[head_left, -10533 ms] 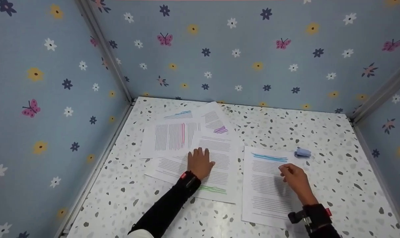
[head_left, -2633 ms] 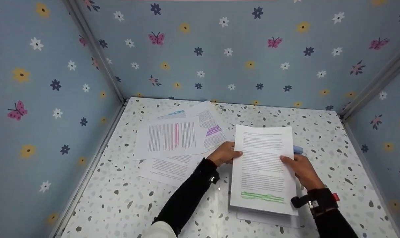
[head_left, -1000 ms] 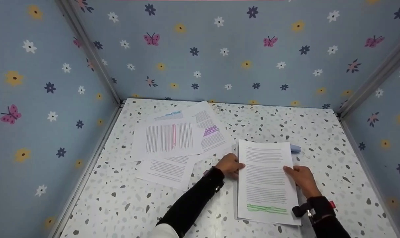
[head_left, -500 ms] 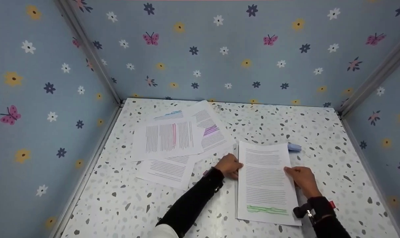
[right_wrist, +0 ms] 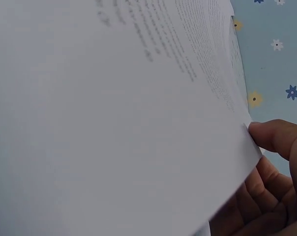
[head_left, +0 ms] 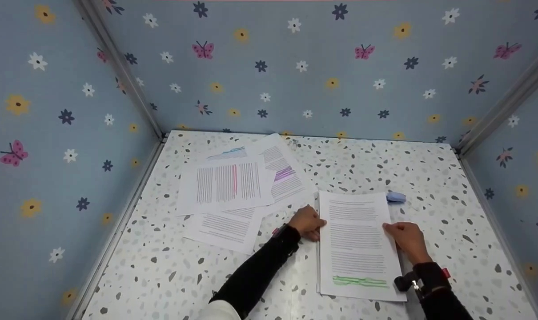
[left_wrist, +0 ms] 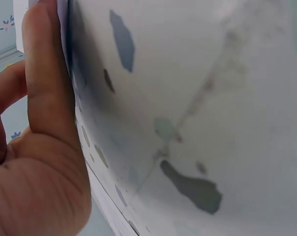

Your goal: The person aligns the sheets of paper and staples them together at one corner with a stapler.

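Observation:
A printed sheet of paper [head_left: 357,242] with green highlighting near its bottom lies on top of at least one other sheet at the right of the table. My left hand [head_left: 306,223] pinches its left edge, thumb on top. At the opposite edge, my right hand [head_left: 407,240] holds the paper between thumb and fingers. The right wrist view shows the sheet bending slightly up towards my right thumb [right_wrist: 274,135]. In the left wrist view my left hand [left_wrist: 47,132] stands on its side against the table, paper at the fingertips. The sheet underneath is mostly hidden.
Overlapping printed sheets lie to the left: one with pink marking [head_left: 222,184], one with purple [head_left: 291,189], one partly covered with blue [head_left: 229,154], another below [head_left: 229,231]. A small blue stapler-like object [head_left: 396,198] sits at the stack's top right corner. Patterned walls enclose the table [head_left: 433,195].
The green-marked sheet has come from the left pile onto the blue-marked sheet at right, carried by both hands and lowered. In the last half second the hands have barely moved.

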A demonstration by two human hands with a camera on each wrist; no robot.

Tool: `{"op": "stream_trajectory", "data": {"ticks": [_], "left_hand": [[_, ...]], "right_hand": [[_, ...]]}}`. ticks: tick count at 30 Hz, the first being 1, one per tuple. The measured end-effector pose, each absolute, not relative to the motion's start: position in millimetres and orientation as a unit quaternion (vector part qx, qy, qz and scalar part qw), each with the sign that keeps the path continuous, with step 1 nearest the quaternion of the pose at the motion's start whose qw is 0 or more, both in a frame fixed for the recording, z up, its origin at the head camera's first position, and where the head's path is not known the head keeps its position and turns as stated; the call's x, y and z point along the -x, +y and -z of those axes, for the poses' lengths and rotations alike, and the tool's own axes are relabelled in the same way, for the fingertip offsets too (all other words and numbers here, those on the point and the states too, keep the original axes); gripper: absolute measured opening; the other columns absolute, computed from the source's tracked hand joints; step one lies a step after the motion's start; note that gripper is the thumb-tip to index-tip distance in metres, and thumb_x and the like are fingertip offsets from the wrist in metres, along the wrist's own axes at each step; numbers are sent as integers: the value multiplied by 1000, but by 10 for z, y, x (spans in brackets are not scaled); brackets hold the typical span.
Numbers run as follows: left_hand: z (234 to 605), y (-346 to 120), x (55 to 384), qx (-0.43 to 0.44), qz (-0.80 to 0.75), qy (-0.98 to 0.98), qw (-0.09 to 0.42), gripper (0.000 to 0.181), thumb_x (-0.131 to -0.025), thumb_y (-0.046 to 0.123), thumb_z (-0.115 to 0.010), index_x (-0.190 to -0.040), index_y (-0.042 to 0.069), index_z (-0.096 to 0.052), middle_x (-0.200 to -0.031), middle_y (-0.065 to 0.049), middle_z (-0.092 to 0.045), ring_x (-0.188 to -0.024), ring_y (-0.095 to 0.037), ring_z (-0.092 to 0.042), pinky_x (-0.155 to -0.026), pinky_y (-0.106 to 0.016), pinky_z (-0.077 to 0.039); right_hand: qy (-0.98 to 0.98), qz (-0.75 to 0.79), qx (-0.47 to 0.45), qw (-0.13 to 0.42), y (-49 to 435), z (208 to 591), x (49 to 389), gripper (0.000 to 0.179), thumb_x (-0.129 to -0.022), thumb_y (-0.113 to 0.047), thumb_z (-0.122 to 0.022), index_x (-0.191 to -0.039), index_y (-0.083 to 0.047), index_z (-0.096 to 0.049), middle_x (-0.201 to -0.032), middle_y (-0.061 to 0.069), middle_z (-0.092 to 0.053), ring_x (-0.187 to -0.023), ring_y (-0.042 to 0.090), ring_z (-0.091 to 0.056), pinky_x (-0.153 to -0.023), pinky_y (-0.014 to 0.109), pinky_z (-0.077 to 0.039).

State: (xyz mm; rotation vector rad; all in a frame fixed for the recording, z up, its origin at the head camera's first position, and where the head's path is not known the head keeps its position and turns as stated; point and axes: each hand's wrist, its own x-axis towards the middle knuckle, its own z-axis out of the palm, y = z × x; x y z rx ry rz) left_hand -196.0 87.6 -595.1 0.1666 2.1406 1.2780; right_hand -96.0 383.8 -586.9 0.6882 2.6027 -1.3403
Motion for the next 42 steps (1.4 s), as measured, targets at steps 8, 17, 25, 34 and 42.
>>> {"op": "stream_trajectory", "data": {"ticks": [8,17,25,34,42], "left_hand": [[6006,887,1977,-68,-466,831,296,31,-94,15,-74,-67,1,-66,-55,-12,-66,-39,-17,-61,-39,-27,-51],[5959,879,1952,-103,-430,858,262,36,-94,16,-74,-62,0,-67,-53,-9,-66,-37,-14,-58,-36,-22,-46],[5994,897,1973,-91,-431,856,272,37,-95,16,-73,-62,1,-66,-52,-9,-65,-38,-15,-60,-37,-25,-49],[5983,913,1967,-77,-433,855,276,36,-94,14,-73,-62,0,-63,-54,-11,-66,-40,-19,-63,-38,-28,-51],[5997,923,1958,-81,-425,862,265,36,-94,14,-73,-62,-1,-65,-52,-9,-65,-40,-18,-63,-36,-26,-49]], "right_hand": [[873,427,-226,60,3848,5907,955,39,-98,-38,-68,-99,1,-74,-72,2,-63,-63,18,-56,-55,30,-44],[888,405,-213,48,3869,5923,973,38,-97,-39,-68,-95,-2,-75,-66,-1,-58,-57,16,-52,-50,29,-41],[896,387,-212,46,3844,5940,972,38,-98,-40,-66,-94,-3,-75,-66,1,-57,-60,18,-53,-52,30,-41],[899,378,-216,41,3819,5957,964,38,-96,-39,-68,-93,-2,-75,-68,1,-59,-62,18,-53,-53,30,-40],[906,367,-208,34,3807,5970,963,35,-96,-36,-68,-91,-2,-74,-65,0,-57,-59,18,-52,-52,31,-39]]}}
